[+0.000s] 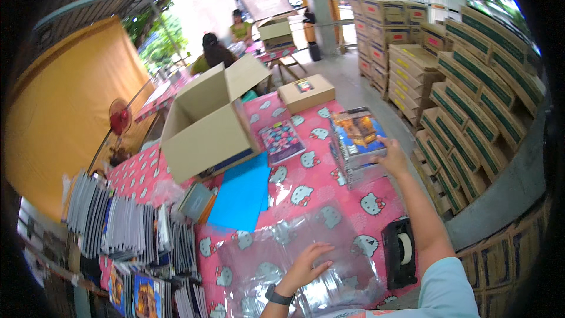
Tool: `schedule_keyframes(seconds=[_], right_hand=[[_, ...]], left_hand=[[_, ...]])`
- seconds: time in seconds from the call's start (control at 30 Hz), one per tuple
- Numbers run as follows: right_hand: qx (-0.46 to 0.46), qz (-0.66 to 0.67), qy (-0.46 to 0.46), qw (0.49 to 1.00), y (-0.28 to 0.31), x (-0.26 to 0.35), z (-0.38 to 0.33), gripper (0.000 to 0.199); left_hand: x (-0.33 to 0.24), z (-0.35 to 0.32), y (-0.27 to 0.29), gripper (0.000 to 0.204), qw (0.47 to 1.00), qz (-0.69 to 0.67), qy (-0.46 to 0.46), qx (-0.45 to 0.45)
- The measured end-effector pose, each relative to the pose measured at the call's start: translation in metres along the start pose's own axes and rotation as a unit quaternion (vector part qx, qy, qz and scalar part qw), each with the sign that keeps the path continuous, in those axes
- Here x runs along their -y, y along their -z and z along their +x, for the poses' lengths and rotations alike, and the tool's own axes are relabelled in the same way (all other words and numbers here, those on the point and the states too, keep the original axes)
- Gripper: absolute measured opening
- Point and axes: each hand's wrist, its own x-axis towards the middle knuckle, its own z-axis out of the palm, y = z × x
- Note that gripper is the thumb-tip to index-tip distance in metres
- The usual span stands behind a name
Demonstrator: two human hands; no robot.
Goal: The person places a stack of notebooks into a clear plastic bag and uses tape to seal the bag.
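Note:
My right hand [391, 156] reaches out to a stack of colourful books [356, 144] on the right side of the pink patterned table [312, 185]; its fingers grip the top book at its near right corner. My left hand [306, 268] lies flat with fingers spread on a pile of clear plastic sleeves [276, 259] at the table's near edge; a dark watch is on that wrist. A black tape dispenser [400, 250] stands right of the sleeves, beside my right forearm.
An open cardboard box [206, 121] stands on the table's left, with blue sheets [241, 191] and a single book [281, 141] before it. A small closed box [306, 93] sits farther back. Racks of booklets [118, 224] line the left. Stacked cartons [465, 82] fill the right. Two people sit beyond.

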Motion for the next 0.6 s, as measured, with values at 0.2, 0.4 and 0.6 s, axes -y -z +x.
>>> schedule_keyframes(seconds=[0.2, 0.4, 0.6], right_hand=[[0.084, 0.139, 0.116, 0.98, 0.007, -0.052, 0.037, 0.064], [0.08, 0.113, 0.037, 0.99, -0.002, -0.061, 0.073, 0.068], [0.283, 0.194, 0.27, 0.9, -0.027, 0.155, -0.049, 0.055]], left_hand=[[-0.083, -0.021, 0.04, 0.04, 0.986, -0.121, -0.111, -0.032], [-0.109, -0.117, 0.081, 0.035, 0.981, -0.055, -0.116, -0.148], [-0.083, -0.289, 0.14, 0.036, 0.662, 0.216, 0.129, -0.706]])
